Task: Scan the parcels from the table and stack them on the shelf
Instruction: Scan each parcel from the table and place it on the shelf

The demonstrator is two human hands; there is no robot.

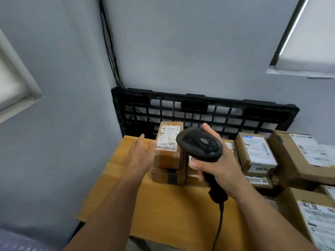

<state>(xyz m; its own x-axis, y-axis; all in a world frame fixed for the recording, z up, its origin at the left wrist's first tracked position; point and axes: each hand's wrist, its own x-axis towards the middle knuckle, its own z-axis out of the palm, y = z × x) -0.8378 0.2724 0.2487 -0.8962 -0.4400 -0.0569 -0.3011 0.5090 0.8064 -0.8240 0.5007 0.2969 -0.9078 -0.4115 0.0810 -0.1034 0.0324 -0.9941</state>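
Labelled parcel [168,140], taped shut, sits on lower box [160,175] between hands: left hand [141,154], fingers straight, touches its left side; right hand [217,166] grips black scanner [199,144] by handle, just right.

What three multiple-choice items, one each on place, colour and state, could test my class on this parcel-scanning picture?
1. Where is the black pallet?
A) upright behind the table
B) under the table
C) on top of the parcels

2. What colour is the barcode scanner?
A) white
B) black
C) yellow

3. How is the left hand?
A) clenched in a fist
B) gripping the scanner
C) open, beside the top parcel

Answers:
1 A: it stands against the wall past the table's far edge.
2 B: its head and handle, held in the right hand, are black.
3 C: its fingers are straight, next to that parcel.
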